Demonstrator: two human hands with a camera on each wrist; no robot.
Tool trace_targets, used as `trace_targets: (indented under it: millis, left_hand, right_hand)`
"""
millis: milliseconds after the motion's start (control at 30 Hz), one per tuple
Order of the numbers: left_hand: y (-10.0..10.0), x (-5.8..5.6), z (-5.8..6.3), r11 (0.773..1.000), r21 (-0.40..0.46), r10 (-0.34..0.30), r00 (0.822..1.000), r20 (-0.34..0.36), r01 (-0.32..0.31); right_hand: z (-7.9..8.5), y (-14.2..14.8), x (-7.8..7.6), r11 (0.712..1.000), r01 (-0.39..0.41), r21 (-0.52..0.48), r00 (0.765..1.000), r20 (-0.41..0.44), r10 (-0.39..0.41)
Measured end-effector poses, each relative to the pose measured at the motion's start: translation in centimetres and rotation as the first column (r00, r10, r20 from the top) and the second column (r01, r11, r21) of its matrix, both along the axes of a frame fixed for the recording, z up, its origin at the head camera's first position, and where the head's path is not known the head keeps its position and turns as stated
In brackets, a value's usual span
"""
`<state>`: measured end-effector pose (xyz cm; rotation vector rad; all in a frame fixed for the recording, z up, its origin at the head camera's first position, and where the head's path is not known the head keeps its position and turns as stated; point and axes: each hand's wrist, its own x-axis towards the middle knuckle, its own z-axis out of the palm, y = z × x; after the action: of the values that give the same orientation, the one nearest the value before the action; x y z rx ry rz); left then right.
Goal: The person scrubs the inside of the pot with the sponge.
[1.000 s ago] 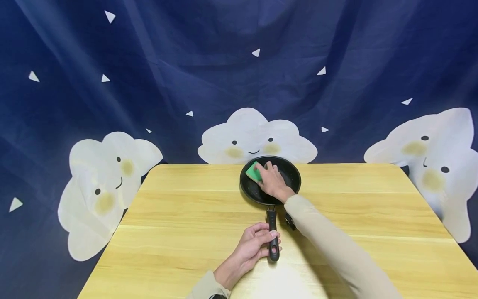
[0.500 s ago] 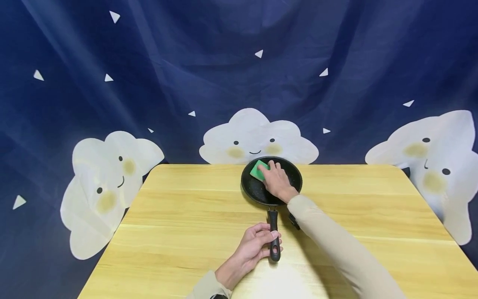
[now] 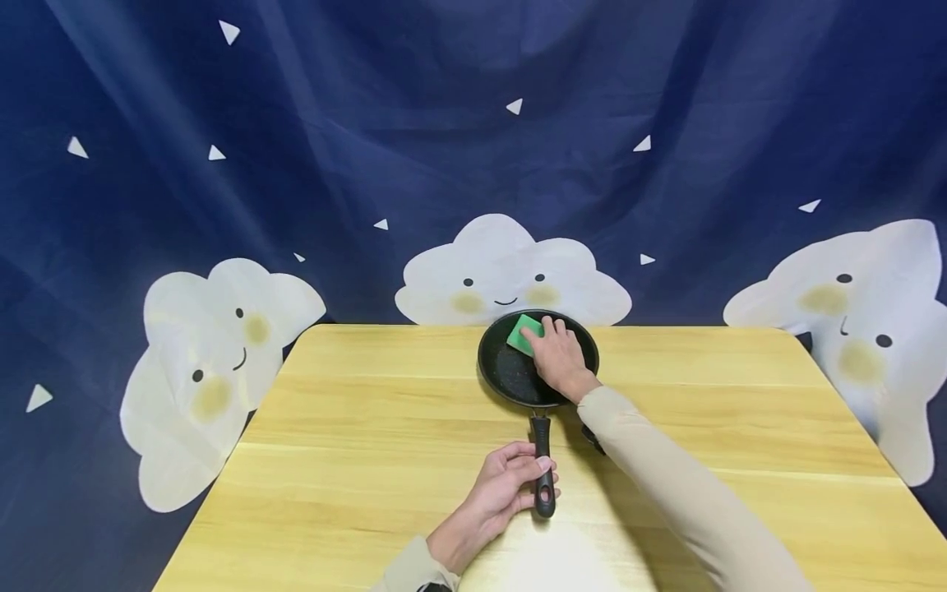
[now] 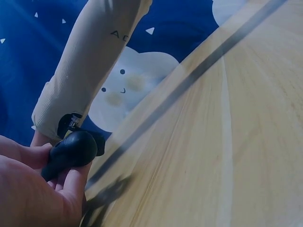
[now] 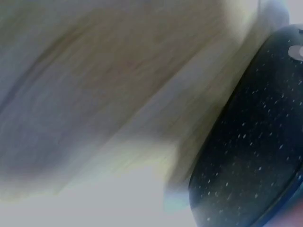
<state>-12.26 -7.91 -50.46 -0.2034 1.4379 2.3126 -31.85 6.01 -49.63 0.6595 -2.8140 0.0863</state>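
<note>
A black frying pan point(image 3: 510, 374) rests on the wooden table near its far edge, handle toward me. My left hand point(image 3: 503, 485) grips the pan's handle point(image 3: 542, 436), thumb on top and fingers beneath; the left wrist view shows the handle's end point(image 4: 78, 149) between thumb and fingers. Inside the pan, my right hand point(image 3: 558, 358) holds a green sponge point(image 3: 524, 333) against the upper part of the cooking surface. The right wrist view has the speckled pan point(image 5: 251, 137) at its right edge, with the sponge out of sight there.
The light wooden table point(image 3: 355, 460) spreads out on both sides of the pan. Behind it hangs a dark blue curtain point(image 3: 444, 123) printed with white clouds and small triangles. My right sleeve point(image 3: 666, 477) crosses above the table's right half.
My right hand has slid the sponge to the right across the pan, from its left side to the upper middle. The left hand keeps its grip on the handle.
</note>
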Motion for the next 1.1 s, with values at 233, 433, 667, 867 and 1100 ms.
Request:
trace_targets:
  millis: [233, 433, 667, 867, 1100]
  left_hand:
    - [-0.1, 0.2, 0.1, 1.000, 0.000, 0.004, 1.000, 0.007, -0.004]
    - [-0.1, 0.2, 0.2, 1.000, 0.002, 0.008, 1.000, 0.002, -0.008]
    - [-0.1, 0.1, 0.1, 1.000, 0.010, 0.007, 1.000, 0.008, -0.007]
    - [0.0, -0.1, -0.1, 1.000, 0.018, 0.004, 1.000, 0.025, -0.004]
    - [0.1, -0.1, -0.1, 1.000, 0.018, 0.006, 1.000, 0.019, -0.006]
  right_hand:
    - [0.2, 0.8, 0.1, 0.997, 0.014, 0.072, 1.000, 0.016, -0.015]
    - [0.4, 1.3, 0.2, 0.996, 0.016, 0.092, 1.000, 0.008, -0.017]
    - [0.6, 1.7, 0.5, 0.993, 0.010, 0.120, 1.000, -0.024, -0.007]
    - [0.6, 2.2, 0.5, 0.993, 0.030, 0.117, 1.000, -0.002, -0.029]
    - [1.0, 2.8, 0.7, 0.990, 0.046, 0.134, 0.998, 0.027, -0.050]
